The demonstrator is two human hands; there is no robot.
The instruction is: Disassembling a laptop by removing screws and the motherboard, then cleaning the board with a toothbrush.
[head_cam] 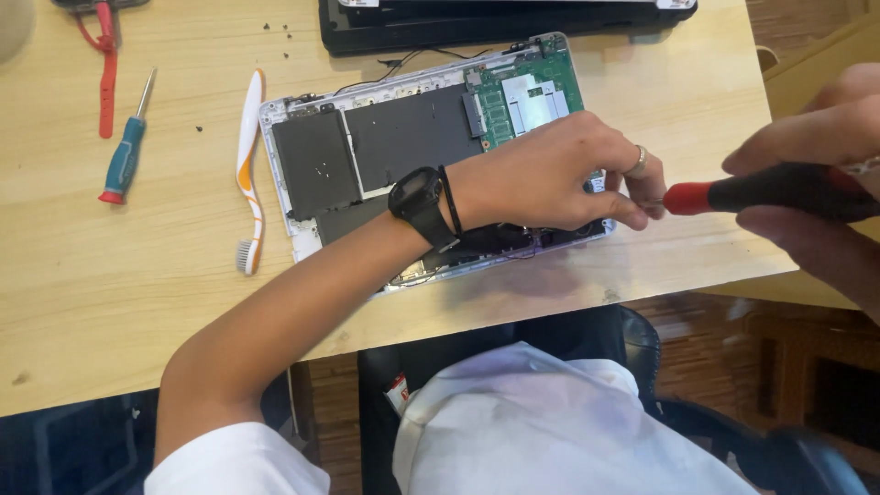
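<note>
An opened laptop base (367, 147) lies on the wooden table, its dark battery panels and green circuit board (522, 96) exposed. My left hand (559, 174), with a black watch and a ring, rests over the base's near right corner, fingertips pinching at the tip of a screwdriver. My right hand (816, 174) grips that red-and-black screwdriver (761, 191) by its handle, the shaft pointing left toward the laptop's corner. The exact spot under my left fingers is hidden.
A white-and-orange toothbrush (249, 165) lies left of the laptop. A blue-handled screwdriver (125, 151) and a red strap (107, 73) lie further left. A black laptop part (504, 23) sits at the table's far edge. Small screws (275, 29) are scattered near it.
</note>
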